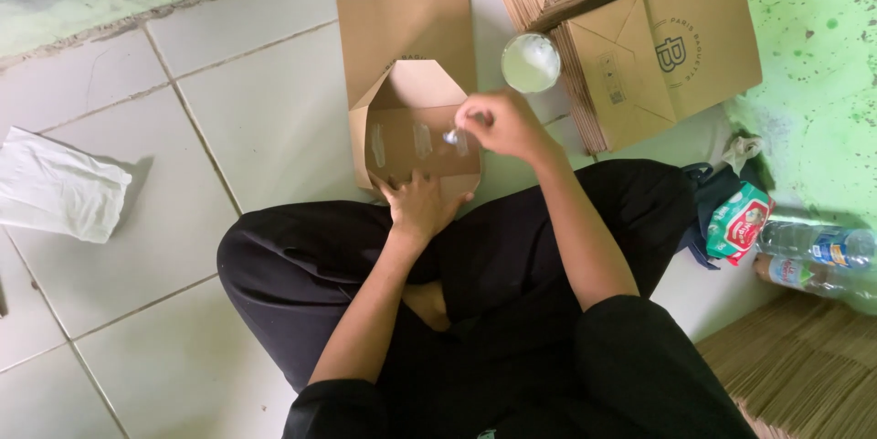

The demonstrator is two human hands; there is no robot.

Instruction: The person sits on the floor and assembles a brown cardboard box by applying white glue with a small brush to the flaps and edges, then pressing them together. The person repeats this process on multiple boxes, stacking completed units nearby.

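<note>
A partly folded brown cardboard box point(406, 55) lies on the tiled floor in front of my crossed legs. Its inner flap point(402, 142) carries streaks of pale glue. My left hand point(420, 206) presses flat on the box's near edge, fingers spread. My right hand point(498, 124) hovers over the flap and pinches a small thin glue applicator point(451, 137), its tip touching the cardboard. A round cup of whitish glue point(531, 63) stands just beyond my right hand.
Stacks of flat cardboard boxes point(639, 46) lie at the upper right, and another stack point(804, 366) at the lower right. A white cloth point(59, 185) lies on the left. Plastic bottles point(818, 247), a snack packet point(738, 224) and a green wall are on the right.
</note>
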